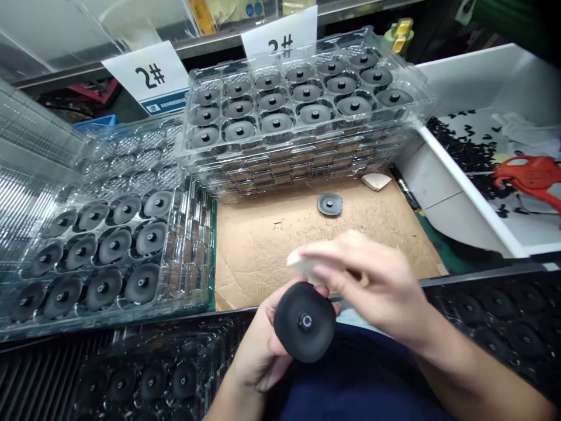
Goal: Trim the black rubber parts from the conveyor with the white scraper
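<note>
Cardboard-topped bench, left fingers gripping black disc, right fingers pinching white pad

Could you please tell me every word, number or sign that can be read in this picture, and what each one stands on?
"2#": black print on the white card sign on the left, behind the clear plastic trays.
"2#": the same on the white card sign behind the stacked trays, its lower edge cut off by them.
The blue strip on the left card: white print too small to read.
The yellow label at the top: too blurred to read.
</note>
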`<state>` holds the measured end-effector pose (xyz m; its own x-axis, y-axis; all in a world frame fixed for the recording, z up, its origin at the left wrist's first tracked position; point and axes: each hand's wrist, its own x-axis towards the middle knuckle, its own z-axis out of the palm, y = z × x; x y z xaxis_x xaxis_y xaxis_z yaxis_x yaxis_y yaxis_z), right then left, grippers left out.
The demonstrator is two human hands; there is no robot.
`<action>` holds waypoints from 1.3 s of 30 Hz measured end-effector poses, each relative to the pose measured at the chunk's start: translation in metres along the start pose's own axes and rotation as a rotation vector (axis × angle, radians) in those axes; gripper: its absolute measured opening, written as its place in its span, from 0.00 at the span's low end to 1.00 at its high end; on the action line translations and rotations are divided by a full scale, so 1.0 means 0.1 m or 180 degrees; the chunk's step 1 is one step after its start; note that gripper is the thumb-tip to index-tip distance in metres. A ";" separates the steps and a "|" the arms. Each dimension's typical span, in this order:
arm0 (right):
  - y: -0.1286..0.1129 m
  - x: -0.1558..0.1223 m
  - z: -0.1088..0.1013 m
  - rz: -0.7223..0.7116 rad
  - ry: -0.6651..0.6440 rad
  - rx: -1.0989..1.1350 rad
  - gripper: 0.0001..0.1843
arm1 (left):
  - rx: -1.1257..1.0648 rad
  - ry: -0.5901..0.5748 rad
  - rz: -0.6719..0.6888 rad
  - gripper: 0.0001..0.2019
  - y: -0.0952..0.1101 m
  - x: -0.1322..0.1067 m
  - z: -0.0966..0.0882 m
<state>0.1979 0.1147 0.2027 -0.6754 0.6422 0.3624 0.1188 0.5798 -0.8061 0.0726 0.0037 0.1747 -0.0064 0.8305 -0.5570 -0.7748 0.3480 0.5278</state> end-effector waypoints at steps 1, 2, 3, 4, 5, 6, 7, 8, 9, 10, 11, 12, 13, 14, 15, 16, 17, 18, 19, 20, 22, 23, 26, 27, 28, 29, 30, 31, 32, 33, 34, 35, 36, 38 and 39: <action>0.08 -0.03 -0.02 0.0413 0.0193 0.0007 0.11 | -0.0089 -0.0102 -0.0013 0.35 0.02 0.00 -0.01; 0.16 -0.07 -0.02 0.0765 0.0317 0.0021 0.10 | -0.0178 -0.0181 -0.0024 0.33 0.03 -0.01 -0.02; 0.24 -0.13 -0.01 0.1033 0.0343 0.0068 0.10 | -0.0249 -0.0218 -0.0040 0.30 0.05 -0.01 -0.03; 0.30 -0.20 0.01 0.1230 0.0298 0.0149 0.10 | -0.0296 -0.0214 -0.0061 0.29 0.06 0.00 -0.05; 0.35 -0.28 0.05 0.1391 0.0210 0.0233 0.10 | -0.0320 -0.0205 -0.0093 0.28 0.06 0.01 -0.07; 0.40 -0.37 0.10 0.1535 0.0121 0.0298 0.10 | -0.0346 -0.0204 -0.0125 0.28 0.06 0.02 -0.09; 0.43 -0.45 0.16 0.1665 0.0046 0.0334 0.11 | -0.0384 -0.0222 -0.0135 0.27 0.06 0.03 -0.10; 0.46 -0.52 0.21 0.1768 0.0000 0.0342 0.11 | -0.0428 -0.0259 -0.0124 0.27 0.05 0.05 -0.12; 0.48 -0.59 0.26 0.1837 -0.0034 0.0329 0.12 | -0.0471 -0.0309 -0.0093 0.27 0.04 0.06 -0.14; 0.49 -0.63 0.29 0.1878 -0.0046 0.0306 0.12 | -0.0517 -0.0383 -0.0036 0.26 0.03 0.08 -0.16; 0.50 -0.66 0.30 0.1898 -0.0039 0.0285 0.12 | -0.0561 -0.0475 0.0027 0.26 0.01 0.09 -0.18; 0.50 -0.66 0.29 0.1911 -0.0019 0.0268 0.12 | -0.0599 -0.0576 0.0081 0.26 0.00 0.10 -0.20; 0.48 -0.65 0.27 0.1918 0.0014 0.0249 0.12 | -0.0625 -0.0658 0.0124 0.26 0.00 0.11 -0.21; 0.45 -0.62 0.23 0.1911 0.0074 0.0216 0.12 | -0.0637 -0.0706 0.0162 0.26 -0.01 0.12 -0.22; 0.41 -0.58 0.18 0.1881 0.0159 0.0170 0.12 | -0.0637 -0.0706 0.0195 0.26 -0.01 0.12 -0.22; 0.35 -0.54 0.14 0.1807 0.0267 0.0110 0.11 | -0.0628 -0.0664 0.0225 0.26 -0.01 0.12 -0.22; 0.28 -0.48 0.10 0.1686 0.0391 0.0044 0.11 | -0.0616 -0.0593 0.0266 0.25 -0.01 0.12 -0.22; 0.21 -0.43 0.08 0.1529 0.0496 -0.0021 0.10 | -0.0615 -0.0522 0.0342 0.25 -0.02 0.13 -0.21; 0.13 -0.37 0.08 0.1310 0.0540 -0.0088 0.11 | -0.0619 -0.0448 0.0446 0.25 -0.02 0.13 -0.20; 0.06 -0.32 0.09 0.1031 0.0518 -0.0168 0.12 | -0.0615 -0.0356 0.0560 0.25 -0.03 0.13 -0.19; -0.05 -0.25 0.15 0.0452 0.0372 -0.0379 0.14 | -0.0564 -0.0101 0.0817 0.28 -0.05 0.13 -0.18; -0.09 -0.24 0.18 0.0274 0.0222 -0.0429 0.15 | -0.0528 0.0042 0.0899 0.29 -0.06 0.13 -0.19; -0.13 -0.29 0.19 0.0459 -0.0556 0.0091 0.13 | -0.0488 0.0317 0.0924 0.30 -0.07 0.13 -0.21; -0.12 -0.33 0.17 0.0681 -0.0826 0.0376 0.12 | -0.0507 0.0340 0.0919 0.29 -0.06 0.13 -0.23; -0.10 -0.37 0.15 0.0898 -0.0998 0.0604 0.11 | -0.0530 0.0331 0.0926 0.28 -0.06 0.14 -0.24; -0.08 -0.41 0.12 0.1094 -0.1025 0.0728 0.11 | -0.0553 0.0296 0.0961 0.28 -0.06 0.14 -0.24; -0.06 -0.45 0.09 0.1251 -0.0920 0.0749 0.11 | -0.0566 0.0241 0.1003 0.28 -0.06 0.15 -0.24; -0.04 -0.47 0.07 0.1362 -0.0751 0.0713 0.11 | -0.0570 0.0193 0.1034 0.28 -0.06 0.16 -0.23; -0.02 -0.48 0.06 0.1408 -0.0551 0.0657 0.11 | -0.0566 0.0158 0.1052 0.29 -0.06 0.16 -0.22; -0.01 -0.47 0.06 0.1402 -0.0350 0.0590 0.12 | -0.0553 0.0152 0.1061 0.29 -0.06 0.17 -0.20; -0.02 -0.45 0.07 0.1348 -0.0181 0.0508 0.12 | -0.0533 0.0177 0.1064 0.29 -0.07 0.17 -0.18; -0.03 -0.42 0.08 0.1219 -0.0037 0.0395 0.12 | -0.0499 0.0216 0.1067 0.29 -0.07 0.17 -0.16; -0.04 -0.37 0.10 0.1040 0.0076 0.0256 0.13 | -0.0462 0.0267 0.1088 0.29 -0.07 0.17 -0.15; -0.10 -0.30 0.12 0.0729 0.0065 0.0074 0.13 | -0.0392 0.0366 0.1147 0.29 -0.08 0.17 -0.13; -0.12 -0.28 0.13 0.0665 -0.0133 0.0141 0.13 | -0.0366 0.0441 0.1166 0.29 -0.08 0.17 -0.14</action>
<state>0.2060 0.0836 0.1963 -0.6692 0.7242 0.1665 0.2279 0.4132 -0.8816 0.0698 0.0094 0.1523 -0.3742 0.8212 -0.4308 -0.7710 -0.0173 0.6366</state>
